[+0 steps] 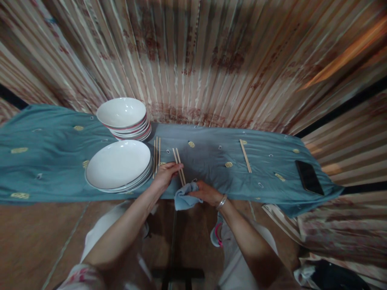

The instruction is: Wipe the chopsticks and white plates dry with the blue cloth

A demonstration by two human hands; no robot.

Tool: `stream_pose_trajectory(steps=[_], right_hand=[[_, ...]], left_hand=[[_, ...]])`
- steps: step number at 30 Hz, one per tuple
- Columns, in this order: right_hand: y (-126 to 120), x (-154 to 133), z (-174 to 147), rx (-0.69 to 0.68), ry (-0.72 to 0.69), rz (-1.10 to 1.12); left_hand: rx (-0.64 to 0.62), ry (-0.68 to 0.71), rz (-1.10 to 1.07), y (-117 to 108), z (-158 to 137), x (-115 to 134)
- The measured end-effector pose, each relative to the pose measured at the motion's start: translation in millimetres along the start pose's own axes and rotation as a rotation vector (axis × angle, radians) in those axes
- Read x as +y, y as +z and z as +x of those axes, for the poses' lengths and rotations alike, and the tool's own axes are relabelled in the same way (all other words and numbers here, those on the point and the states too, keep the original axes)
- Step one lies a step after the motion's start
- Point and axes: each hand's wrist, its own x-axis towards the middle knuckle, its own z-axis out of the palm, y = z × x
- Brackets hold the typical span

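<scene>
Pair of chopsticks (175, 155) in the left hand (165, 176), blue cloth (187, 198) in the right hand (208, 194), both to the right of the stack of plates (119, 164).
The left hand pinches the sticks between thumb and fingers; the right hand grips the bunched cloth at their nearer ends, which it hides. This looks like a wipe: to do it well, a firm pinch should stop the thin wood rolling, the cloth should wrap both sticks snugly, and the pull should run straight along them without bending. Parting them slightly would let the cloth reach the inner faces. Three loose chopsticks (156, 156) lie just right of the plates, so the left wrist needs care not to sweep them askew.
</scene>
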Motion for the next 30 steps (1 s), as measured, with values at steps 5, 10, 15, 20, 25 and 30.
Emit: stream_pose_trajectory(steps=[5, 10, 15, 20, 25, 30], right_hand=[[1, 1, -1, -0.022, 0.028, -0.019], [-3, 1, 0, 0.023, 0.017, -0.033], [-6, -3, 1, 0.101, -0.019, -0.005], [-10, -1, 4, 0.220, -0.068, -0.001], [-10, 0, 4, 0.199, -0.077, 0.001], [-4, 0, 4, 0.065, -0.045, 0.028]], left_hand=[[-0.012, 0.037, -0.007, -1, 1, -1], [-0.048, 0.025, 0.010, 3, -2, -6], [-0.093, -0.021, 0.033, 9, -8, -16], [-0.095, -0.088, 0.049, 14, -10, -26], [-0.094, -0.075, 0.041, 12, -9, -22], [-0.072, -0.020, 0.048, 4, -4, -10]])
